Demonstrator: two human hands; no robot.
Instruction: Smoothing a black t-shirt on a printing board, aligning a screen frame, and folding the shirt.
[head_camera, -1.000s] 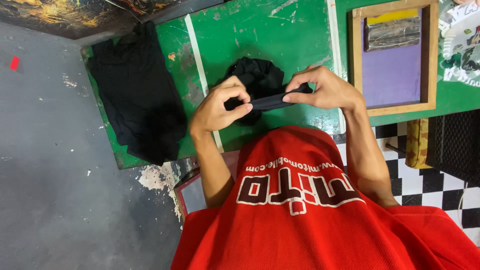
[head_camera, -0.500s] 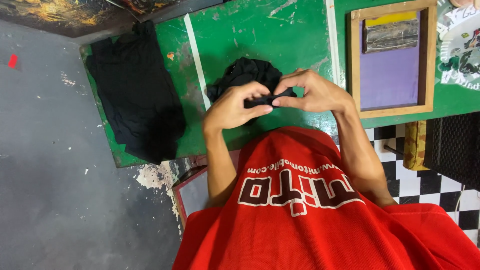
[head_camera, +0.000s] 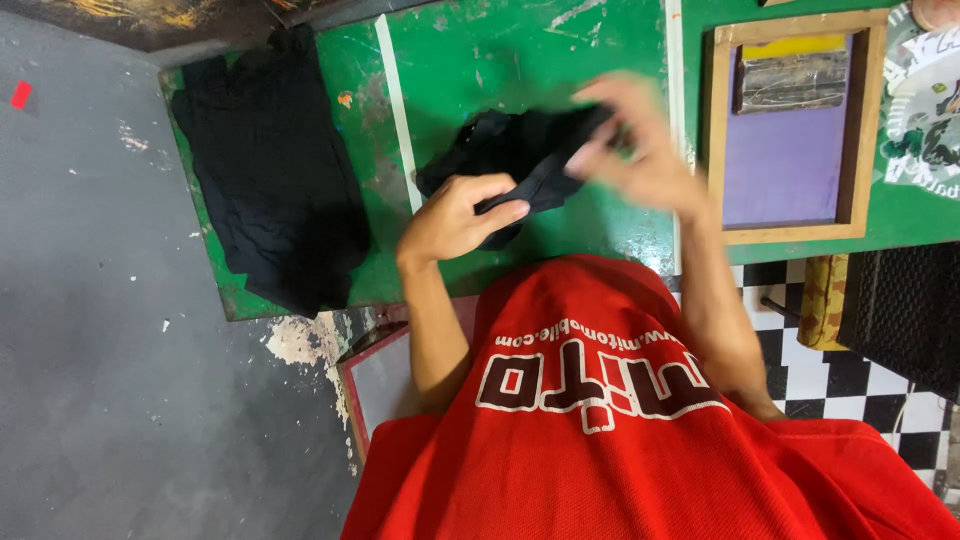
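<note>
Two bare hands are seen from above, working a small black cloth (head_camera: 520, 160) over a worn green table (head_camera: 500, 60). The left hand (head_camera: 455, 215) is closed on the lower edge of the cloth, thumb and fingers pinched around a fold. The right hand (head_camera: 640, 160) is blurred; its fingers are bent around the cloth's upper end, so a grip is shown there too. The bunched cloth is partly lifted, with the rest resting on the tabletop. Further left, a larger black garment (head_camera: 270, 170) is laid flat, hanging over the table's edge. To the right, a wooden-framed printing screen (head_camera: 790, 130) with a purple mesh is placed. A red shirt (head_camera: 620, 430) fills the lower view.
</note>
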